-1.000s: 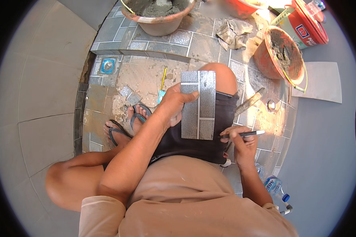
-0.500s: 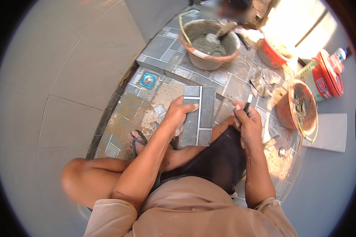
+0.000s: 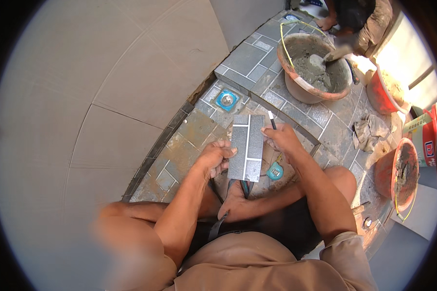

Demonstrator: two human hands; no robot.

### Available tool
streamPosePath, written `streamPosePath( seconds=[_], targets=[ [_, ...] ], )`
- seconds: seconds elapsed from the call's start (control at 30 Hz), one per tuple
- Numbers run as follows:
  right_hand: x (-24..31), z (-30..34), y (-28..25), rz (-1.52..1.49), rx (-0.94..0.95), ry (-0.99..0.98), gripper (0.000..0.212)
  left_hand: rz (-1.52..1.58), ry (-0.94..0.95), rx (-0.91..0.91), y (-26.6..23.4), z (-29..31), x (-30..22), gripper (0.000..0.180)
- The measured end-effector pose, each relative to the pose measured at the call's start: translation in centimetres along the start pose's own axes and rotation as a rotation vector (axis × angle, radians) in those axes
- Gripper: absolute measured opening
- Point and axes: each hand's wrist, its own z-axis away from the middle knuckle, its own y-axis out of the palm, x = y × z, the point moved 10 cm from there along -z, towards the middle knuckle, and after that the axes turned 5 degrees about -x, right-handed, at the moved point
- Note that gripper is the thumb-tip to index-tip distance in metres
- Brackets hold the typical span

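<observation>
While left hand (image 3: 212,158) is pinching its left edge, a tile (image 3: 245,148) is seemingly being steadied. Right hand (image 3: 283,138) is clasping pen (image 3: 272,120).

A head-worn fisheye looks down from near above the tile (image 3: 239,151).

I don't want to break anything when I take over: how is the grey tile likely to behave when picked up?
The tile looks stiff: it shows no sag between the left hand and the right hand. Its flat, hard-looking slab form suggests it could chip or crack if dropped. Its speckled face seems slightly rough, so it may not slip easily.
</observation>
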Motion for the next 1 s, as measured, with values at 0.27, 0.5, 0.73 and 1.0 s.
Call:
streamPosePath(
  seconds=[0.27, 0.5, 0.73, 1.0],
  targets=[
    [-3.0, -5.3, -0.8, 0.416, -0.155, -0.185, 0.035, -1.029, 0.703, -0.731, -9.8, -7.9, -13.8, 0.027],
    [-3.6, -6.7, -0.3, 0.474, -0.026, -0.174, 0.026, -1.411, 0.808, -0.873, -9.7, -15.9, -20.1, 0.030],
    [-3.7, -7.7, -1.1, 0.440, 0.003, -0.171, 0.024, -1.586, 0.753, -0.887, -8.0, -20.1, -22.1, 0.026],
    [-3.1, -7.4, -1.7, 0.393, 0.009, -0.186, 0.024, -1.694, 0.567, -0.969, -7.6, -22.3, -21.7, 0.027]
  ],
)
